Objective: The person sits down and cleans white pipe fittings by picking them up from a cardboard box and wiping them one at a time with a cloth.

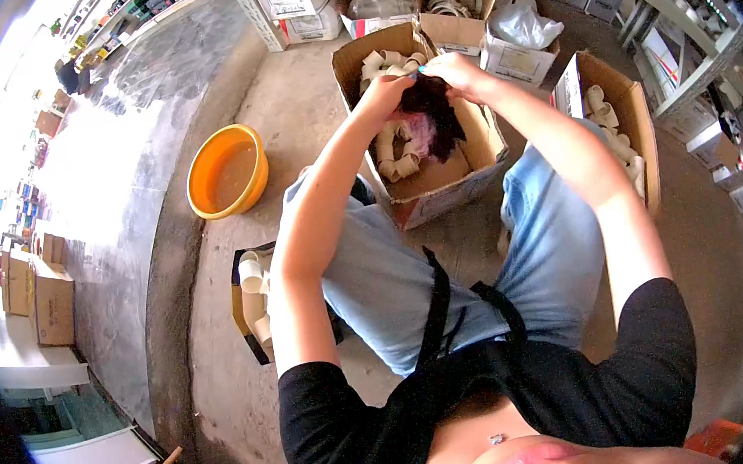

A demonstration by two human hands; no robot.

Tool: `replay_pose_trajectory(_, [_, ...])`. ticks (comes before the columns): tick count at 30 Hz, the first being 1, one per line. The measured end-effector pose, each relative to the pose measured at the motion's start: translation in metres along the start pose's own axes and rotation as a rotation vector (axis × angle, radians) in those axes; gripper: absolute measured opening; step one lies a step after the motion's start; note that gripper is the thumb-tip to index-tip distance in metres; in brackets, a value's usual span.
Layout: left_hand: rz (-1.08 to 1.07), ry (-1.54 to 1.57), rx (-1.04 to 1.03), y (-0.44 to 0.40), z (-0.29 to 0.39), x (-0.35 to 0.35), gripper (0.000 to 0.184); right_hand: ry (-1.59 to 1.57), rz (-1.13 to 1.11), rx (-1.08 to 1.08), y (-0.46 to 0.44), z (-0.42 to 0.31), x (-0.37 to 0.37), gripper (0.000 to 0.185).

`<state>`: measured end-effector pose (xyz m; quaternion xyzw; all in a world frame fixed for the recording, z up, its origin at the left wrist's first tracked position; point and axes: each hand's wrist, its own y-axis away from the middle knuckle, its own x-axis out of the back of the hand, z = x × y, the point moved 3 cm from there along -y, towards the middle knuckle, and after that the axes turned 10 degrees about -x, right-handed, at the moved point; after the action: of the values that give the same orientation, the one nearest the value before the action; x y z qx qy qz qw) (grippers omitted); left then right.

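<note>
Both of my hands are over an open cardboard box (492, 135) between my knees. My left hand (387, 94) and my right hand (457, 76) meet at the fingertips, pinching the top edge of a dark cloth (441, 118) with a purple and whitish patch. The cloth hangs down into the box. Small blue spots show at the fingertips; I cannot tell what they are. Cream-coloured pipe fittings (398, 167) lie in the box, partly hidden behind the cloth and my left hand.
An orange basin (261, 175) stands on the floor to the left. More pipe fittings fill a box (643, 130) at right and a low carton (250, 320) beside my left leg. Several boxes (459, 31) line the far side; metal shelving (687, 67) rises at right.
</note>
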<state>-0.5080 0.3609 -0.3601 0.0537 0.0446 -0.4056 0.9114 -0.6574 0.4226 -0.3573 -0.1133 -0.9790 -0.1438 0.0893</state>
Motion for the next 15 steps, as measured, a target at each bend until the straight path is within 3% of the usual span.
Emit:
replay_pose_trajectory(2, [-0.013, 0.174, -0.028, 0.005, 0.004, -0.004, 0.027, 0.052, -0.012, 0.141, 0.0, -0.013, -0.012, 0.022])
replay_pose_trajectory(3, [-0.011, 0.16, -0.06, 0.003, 0.005, 0.0, 0.026, 0.078, -0.02, 0.217, -0.001, -0.02, -0.015, 0.023])
replay_pose_trajectory(5, [-0.001, 0.135, -0.12, 0.0, 0.006, 0.006, 0.024, -0.024, -0.186, 0.173, 0.002, -0.025, -0.019, 0.028])
replay_pose_trajectory(7, [0.007, 0.084, -0.142, 0.009, 0.015, 0.01, 0.023, 0.177, -0.193, 0.356, 0.011, -0.034, -0.02, 0.034])
replay_pose_trajectory(9, [-0.028, -0.075, -0.216, 0.006, 0.016, 0.023, 0.024, 0.128, -0.241, 0.373, 0.009, -0.034, -0.023, 0.042])
replay_pose_trajectory(10, [0.003, -0.383, -0.307, 0.018, 0.038, 0.022, 0.022, 0.135, -0.258, 0.382, 0.003, -0.034, -0.023, 0.042])
replay_pose_trajectory(11, [0.104, -0.723, -0.217, 0.03, 0.056, 0.022, 0.02, 0.136, -0.274, 0.386, -0.005, -0.034, -0.02, 0.043])
replay_pose_trajectory(13, [0.212, -1.002, -0.611, 0.023, 0.062, 0.037, 0.019, 0.111, -0.314, 0.329, -0.018, -0.037, -0.015, 0.04])
replay_pose_trajectory(15, [0.192, -1.142, -0.823, 0.023, 0.073, 0.048, 0.023, 0.045, -0.351, 0.304, -0.04, -0.035, -0.007, 0.038])
